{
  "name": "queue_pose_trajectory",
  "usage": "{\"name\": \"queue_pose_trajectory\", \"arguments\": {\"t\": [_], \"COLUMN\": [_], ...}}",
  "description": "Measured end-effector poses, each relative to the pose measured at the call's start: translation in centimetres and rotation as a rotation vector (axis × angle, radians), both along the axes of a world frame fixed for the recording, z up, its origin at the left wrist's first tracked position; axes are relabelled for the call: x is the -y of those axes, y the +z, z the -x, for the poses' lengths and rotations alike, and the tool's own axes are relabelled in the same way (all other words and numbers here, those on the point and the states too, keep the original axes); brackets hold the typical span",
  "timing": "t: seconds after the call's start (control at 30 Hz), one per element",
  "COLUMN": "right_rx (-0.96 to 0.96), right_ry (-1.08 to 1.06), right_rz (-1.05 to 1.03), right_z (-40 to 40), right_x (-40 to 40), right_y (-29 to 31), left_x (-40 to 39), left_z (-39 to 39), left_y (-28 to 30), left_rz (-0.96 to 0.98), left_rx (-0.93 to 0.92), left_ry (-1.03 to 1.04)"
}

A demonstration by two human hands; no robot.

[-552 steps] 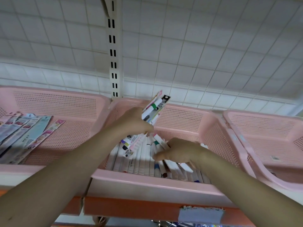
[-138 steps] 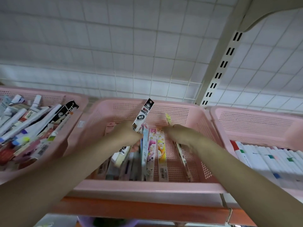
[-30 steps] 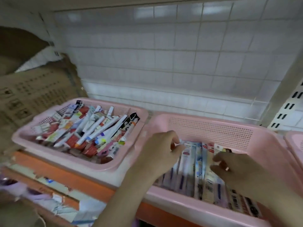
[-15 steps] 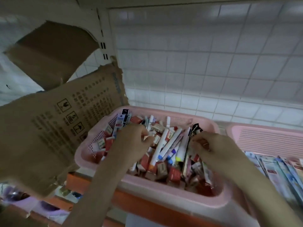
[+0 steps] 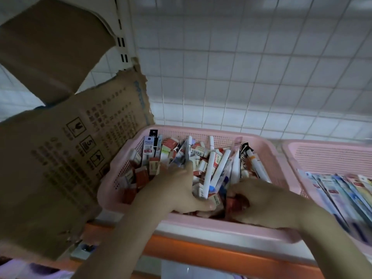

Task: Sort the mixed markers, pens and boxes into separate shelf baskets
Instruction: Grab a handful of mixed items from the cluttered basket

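Both hands dig in mixed basket (image 5: 267,156), frame ctr: left hand (image 5: 177,190) fingers spread, pressing boxes (image 5: 141,176) aside, right hand (image 5: 261,202) curled, grasp unclear, probably to isolate markers (image 5: 219,168) for sorted basket (image 5: 322,154) at right.

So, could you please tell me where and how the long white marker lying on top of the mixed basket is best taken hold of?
Probably pinch the white marker around its bare upper barrel, coming down from above. It lies on top of the pile in the pink basket, tilted toward the back wall, its upper half uncovered. Its blue-capped lower end sits between the left hand and right hand, crowded by small boxes.
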State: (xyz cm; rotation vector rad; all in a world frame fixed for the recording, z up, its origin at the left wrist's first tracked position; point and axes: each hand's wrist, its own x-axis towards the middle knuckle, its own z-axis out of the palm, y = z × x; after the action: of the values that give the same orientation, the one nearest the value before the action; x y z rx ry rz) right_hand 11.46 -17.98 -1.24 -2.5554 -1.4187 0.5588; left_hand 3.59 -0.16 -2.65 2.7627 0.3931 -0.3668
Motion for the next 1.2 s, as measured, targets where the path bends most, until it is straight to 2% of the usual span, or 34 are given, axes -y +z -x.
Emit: {"name": "queue_pose_trajectory", "arguments": {"t": [0.1,0.17,0.27,0.43,0.57,0.8,0.93,1.07,1.2], "right_rx": [-0.122,-0.155,-0.096,-0.106,-0.043,0.039,0.105,0.04,-0.002], "right_ry": [-0.07,-0.192,-0.351,-0.539,-0.548,-0.692,-0.557,-0.629,-0.604], "right_rz": [-0.073,-0.153,-0.258,-0.357,-0.286,-0.23,0.032,0.035,0.055], "right_z": [-0.2,-0.5,-1.0,-1.5,-2.2,-2.6,-1.8,-1.6,-1.4], "right_x": [0.0,0.0,-0.3,-0.9,-1.6,-4.3,-5.6,-6.1,-5.5], "right_y": [0.1,0.2,0.0,0.6,0.5,-0.9,-1.3,-1.2,-0.7], "left_x": [0.8,0.6,-0.5,-1.7,-2.0,-2.5,-1.9,-1.8,-2.1], "left_z": [-0.4,-0.6,-0.7,-0.5,-1.0,-2.8,-4.2,-4.6,-4.6], "left_y": [-0.4,-0.3,0.2,0.7,0.5,0.1,0.1,0.2,0.7], "left_rz": [-0.055,0.048,0.19,0.218,0.221,0.16,0.212,0.152,0.097], "left_rx": [0.034,0.048,0.042,0.059,0.073,0.093,0.155,0.123,0.026], "left_ry": [0.031,0.091,0.167,0.23,0.273,0.324,0.332,0.275,0.214]}}
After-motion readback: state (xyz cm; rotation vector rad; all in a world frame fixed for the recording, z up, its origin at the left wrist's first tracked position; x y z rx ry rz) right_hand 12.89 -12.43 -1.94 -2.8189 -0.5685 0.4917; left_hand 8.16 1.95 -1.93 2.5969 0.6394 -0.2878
